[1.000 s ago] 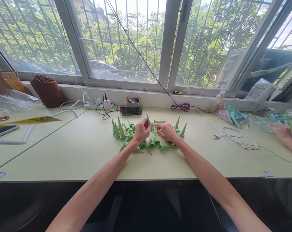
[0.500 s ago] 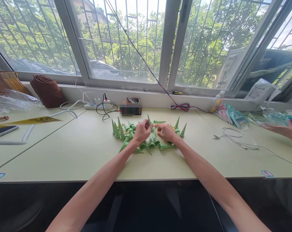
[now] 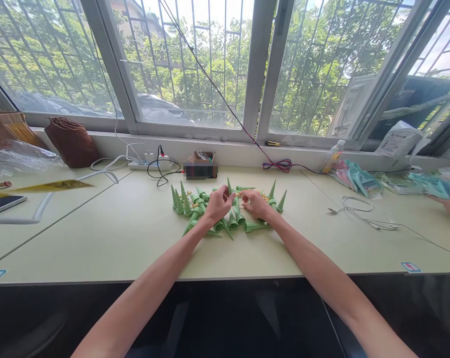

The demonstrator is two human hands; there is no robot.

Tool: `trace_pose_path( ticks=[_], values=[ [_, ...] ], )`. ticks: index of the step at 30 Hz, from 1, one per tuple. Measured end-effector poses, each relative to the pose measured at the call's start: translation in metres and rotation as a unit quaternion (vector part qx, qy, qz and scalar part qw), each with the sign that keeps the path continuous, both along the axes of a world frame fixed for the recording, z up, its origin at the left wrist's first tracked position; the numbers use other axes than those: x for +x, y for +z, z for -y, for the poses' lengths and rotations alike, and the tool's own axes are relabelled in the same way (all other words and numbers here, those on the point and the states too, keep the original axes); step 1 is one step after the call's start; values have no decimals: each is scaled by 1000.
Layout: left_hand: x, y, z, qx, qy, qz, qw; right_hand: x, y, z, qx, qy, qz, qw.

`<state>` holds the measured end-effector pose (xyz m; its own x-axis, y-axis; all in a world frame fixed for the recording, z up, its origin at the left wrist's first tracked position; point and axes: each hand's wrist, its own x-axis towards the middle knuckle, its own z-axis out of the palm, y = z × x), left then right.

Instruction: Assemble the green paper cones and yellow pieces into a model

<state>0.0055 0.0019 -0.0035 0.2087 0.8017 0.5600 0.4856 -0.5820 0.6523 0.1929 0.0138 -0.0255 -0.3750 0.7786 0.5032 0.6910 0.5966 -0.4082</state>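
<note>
My left hand (image 3: 218,204) is closed on a green plastic cone-shaped spike (image 3: 229,186), its point upward. Opposite it, the fingertips of my right hand (image 3: 257,204) pinch a small yellow piece (image 3: 237,194) against the side of this spike. How far the two parts are joined is hidden by my fingers. Several more green spikes lie around and under both hands, among them one with its open end toward me (image 3: 233,223) and one on its side (image 3: 255,227). Others stand point up at the left (image 3: 186,205) and right (image 3: 272,189), with small yellow pieces among them.
Behind the pile are a small open box (image 3: 201,158), a power strip (image 3: 153,163) and a bundled cable (image 3: 277,165). A white cable (image 3: 370,214) lies to the right, near bagged parts (image 3: 359,179). Another person's hand (image 3: 448,206) reaches in at the right edge. A brown pouch (image 3: 71,142) stands left.
My hands hold almost the same pose at the spike. At the far right, the other person's hand has shifted lower and toward the frame's edge.
</note>
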Motion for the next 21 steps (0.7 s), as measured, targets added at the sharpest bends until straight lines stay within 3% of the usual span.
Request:
trace_pose_path(
  ticks=[12,21],
  values=[
    [-1,2,1,4,5,-38,999,-1,12,9,79,-25,-120,989],
    [-1,1,1,-5,1,-44,999,-7,16,16,98,-2,-120,988]
  ],
)
